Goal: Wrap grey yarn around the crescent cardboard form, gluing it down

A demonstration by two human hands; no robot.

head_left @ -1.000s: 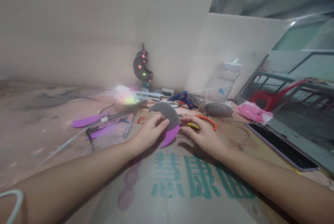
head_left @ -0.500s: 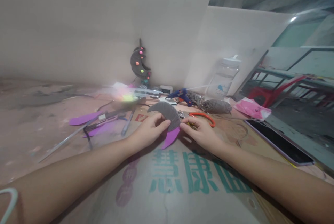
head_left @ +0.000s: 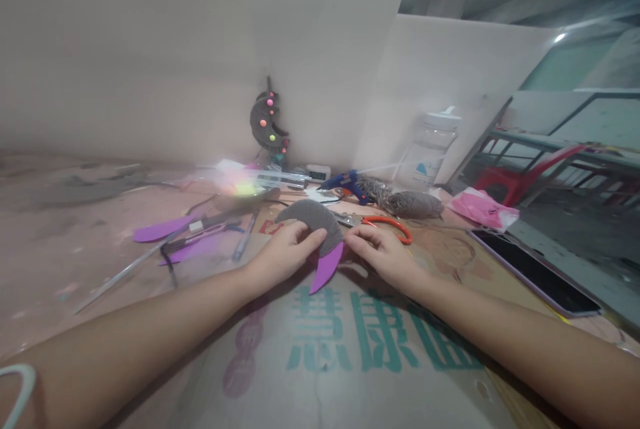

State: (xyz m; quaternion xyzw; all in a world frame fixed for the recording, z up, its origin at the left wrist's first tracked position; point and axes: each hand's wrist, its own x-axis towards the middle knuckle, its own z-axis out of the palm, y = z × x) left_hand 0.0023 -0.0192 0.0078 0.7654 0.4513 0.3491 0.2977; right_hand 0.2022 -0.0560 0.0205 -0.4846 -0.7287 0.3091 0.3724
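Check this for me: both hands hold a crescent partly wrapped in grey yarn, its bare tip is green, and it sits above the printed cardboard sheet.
The colour is wrong. The head view shows the left hand and the right hand holding the grey-yarn-wrapped crescent, but its bare tip is purple, not green. It does sit above the brown cardboard sheet with green printed characters.

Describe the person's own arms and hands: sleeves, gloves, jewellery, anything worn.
Both forearms are bare, no sleeves in view. The left hand and right hand wear no gloves; no ring, watch or bracelet shows, though the picture is soft. A thin pale loop curves by the left arm at the lower left corner; whether it is worn is unclear.
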